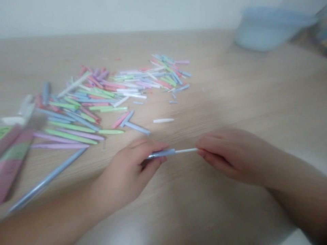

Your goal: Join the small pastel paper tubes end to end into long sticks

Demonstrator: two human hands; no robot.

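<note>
My left hand (125, 173) and my right hand (227, 156) are side by side over the wooden table. Between them runs a thin rolled paper stick (172, 152), pale blue toward my left hand and white toward my right. Each hand pinches one end of it between fingers and thumb. A long blue paper tube (48, 177) lies just left of my left hand, and a short white paper stick (163, 120) lies above the gap between my hands.
A heap of pastel rolled paper sticks (102, 92) covers the left-middle of the wooden table (217, 102). Pink and green paper rolls (15, 153) lie blurred at the left edge. A blurred pale blue bowl-like container (268, 30) stands at the back right.
</note>
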